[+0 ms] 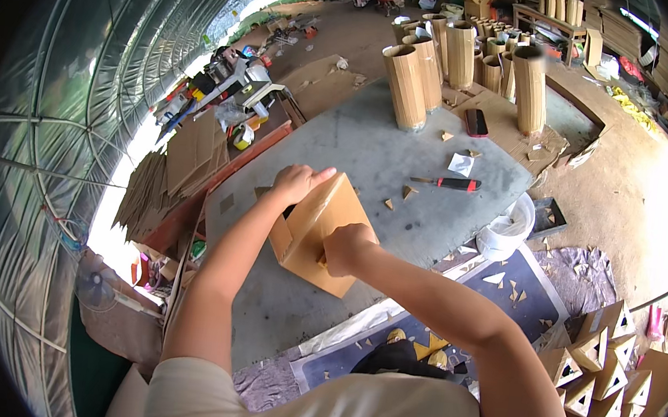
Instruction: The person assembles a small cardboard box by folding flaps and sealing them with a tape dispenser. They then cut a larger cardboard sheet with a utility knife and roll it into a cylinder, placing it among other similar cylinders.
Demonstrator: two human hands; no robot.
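Observation:
A brown cardboard box (318,219) with slanted faces and shiny tape along its ridge sits tilted on the grey tabletop (275,315). My left hand (298,183) grips its far upper edge, thumb lying along the ridge and fingers partly hidden. Against the box's right face, my right hand (348,250) is closed in a fist. A small tan bit pokes out below that fist; what it belongs to is hidden. To the right of the box lies a knife-like tool (455,184) with a red and black handle, beside cardboard scraps (409,192) and a white paper square (461,164).
Tall cardboard tubes (404,87) and a phone (477,123) stand or lie at the table's far end. A white bucket (507,227) is by the right edge. Several triangular cardboard boxes (606,375) are stacked at lower right. Flat cardboard (171,193) and a fan (95,282) are left.

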